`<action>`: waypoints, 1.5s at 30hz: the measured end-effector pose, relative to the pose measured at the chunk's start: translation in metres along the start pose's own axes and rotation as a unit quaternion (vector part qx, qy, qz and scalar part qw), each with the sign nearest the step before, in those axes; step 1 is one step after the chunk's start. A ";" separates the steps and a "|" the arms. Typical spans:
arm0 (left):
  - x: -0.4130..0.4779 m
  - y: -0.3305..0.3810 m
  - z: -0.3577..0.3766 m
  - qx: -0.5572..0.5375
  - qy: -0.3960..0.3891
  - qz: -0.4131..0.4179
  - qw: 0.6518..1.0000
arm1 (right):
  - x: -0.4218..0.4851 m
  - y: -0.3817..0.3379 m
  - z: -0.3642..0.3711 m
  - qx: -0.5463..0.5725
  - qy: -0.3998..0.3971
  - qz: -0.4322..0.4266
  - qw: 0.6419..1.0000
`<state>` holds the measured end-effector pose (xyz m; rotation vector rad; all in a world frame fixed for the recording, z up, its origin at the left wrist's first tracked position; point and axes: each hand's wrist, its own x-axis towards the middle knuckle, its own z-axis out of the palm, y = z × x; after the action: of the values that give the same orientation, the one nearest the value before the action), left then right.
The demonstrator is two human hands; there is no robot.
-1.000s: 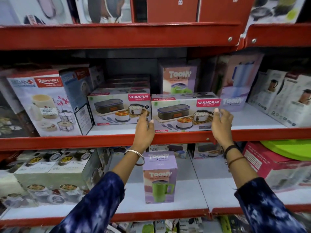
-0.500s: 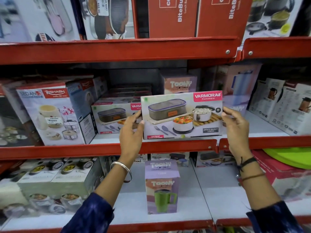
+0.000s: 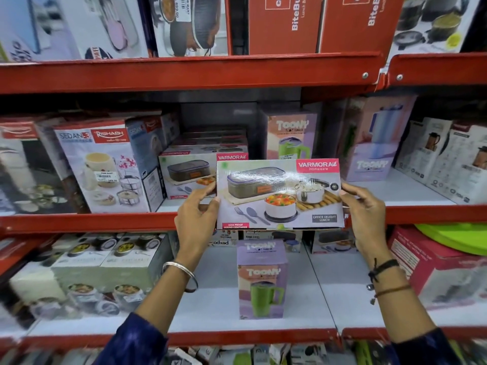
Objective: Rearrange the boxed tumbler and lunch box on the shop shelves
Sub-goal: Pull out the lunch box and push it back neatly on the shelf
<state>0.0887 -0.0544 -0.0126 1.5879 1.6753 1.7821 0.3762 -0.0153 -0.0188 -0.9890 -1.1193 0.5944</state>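
Left hand (image 3: 196, 219) and right hand (image 3: 365, 210) grasp lunch box (image 3: 279, 194) by its ends, held clear of middle shelf (image 3: 87, 222). Below, tumbler box (image 3: 261, 279) upright on lower shelf (image 3: 218, 306). Behind, second lunch box (image 3: 188, 171) on middle shelf.

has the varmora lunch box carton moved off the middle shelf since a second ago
Yes. The Varmora lunch box carton has come off the red middle shelf, toward the camera, tilted face-on.

2 hands (image 3: 196, 222) (image 3: 365, 206) show. 2 Varmora lunch box cartons (image 3: 279, 194) (image 3: 188, 171) face forward. 3 Toony tumbler boxes (image 3: 261, 280) (image 3: 291, 135) (image 3: 375, 143) stand on the shelves. 2 red BiteBuddy boxes (image 3: 283, 25) (image 3: 355, 22) sit up top. 1 Rishabh Sedan box (image 3: 105, 167) is clearly readable.
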 end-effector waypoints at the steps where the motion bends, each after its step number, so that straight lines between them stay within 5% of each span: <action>1: 0.000 -0.001 -0.001 0.003 0.001 -0.002 1.000 | -0.001 0.000 0.001 -0.003 0.000 0.002 1.000; 13: 0.027 -0.010 -0.020 -0.005 0.029 0.048 0.998 | 0.004 -0.006 0.050 -0.043 -0.026 -0.075 0.996; 27: 0.068 -0.078 -0.038 0.072 0.031 0.020 0.997 | -0.012 0.034 0.162 -0.038 -0.084 -0.027 0.995; 36: 0.064 -0.094 -0.004 0.189 -0.019 0.098 0.977 | -0.012 0.049 0.179 -0.145 -0.095 -0.067 0.983; 45: 0.060 -0.089 0.008 0.179 -0.039 0.057 0.982 | -0.008 0.045 0.176 -0.219 -0.117 -0.085 0.965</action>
<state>0.0287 0.0236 -0.0552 1.9055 1.9885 1.5037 0.2128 0.0608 -0.0438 -1.2026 -1.5731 0.3324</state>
